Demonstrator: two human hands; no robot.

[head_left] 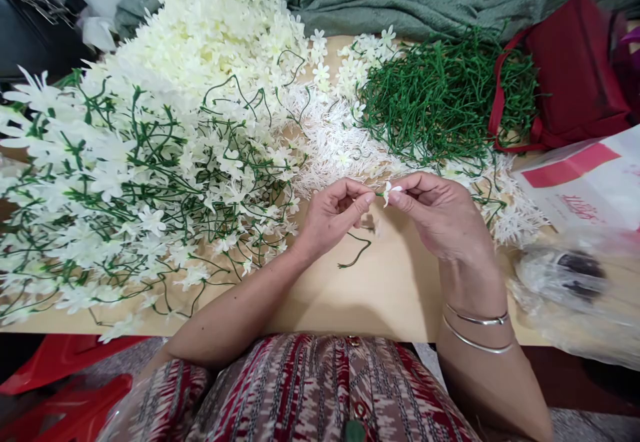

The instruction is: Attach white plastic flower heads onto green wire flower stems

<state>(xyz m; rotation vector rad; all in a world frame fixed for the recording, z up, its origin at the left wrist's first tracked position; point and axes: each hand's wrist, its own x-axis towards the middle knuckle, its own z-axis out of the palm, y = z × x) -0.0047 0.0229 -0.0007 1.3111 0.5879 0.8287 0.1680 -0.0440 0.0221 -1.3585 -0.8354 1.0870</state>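
My left hand (333, 215) is closed in a pinch on the green stem end of a small white artificial flower (387, 193). From the other side, the thumb and fingertips of my right hand (445, 219) grip the flower's white petals. The two hands almost meet above the table. Below my left hand shows a thin, curved green stem (361, 253); I cannot tell whether it hangs from the held piece or lies on the table. Left of my hands spreads a large heap of white flowers on green stems (165, 182).
Loose cream petals (215, 35) are piled at the back left. Thin white strands (335, 139) lie mid-table, beside a pile of green stems (435, 95). A red bag (575, 75), a printed white bag (565, 189) and clear plastic (545, 282) sit on the right.
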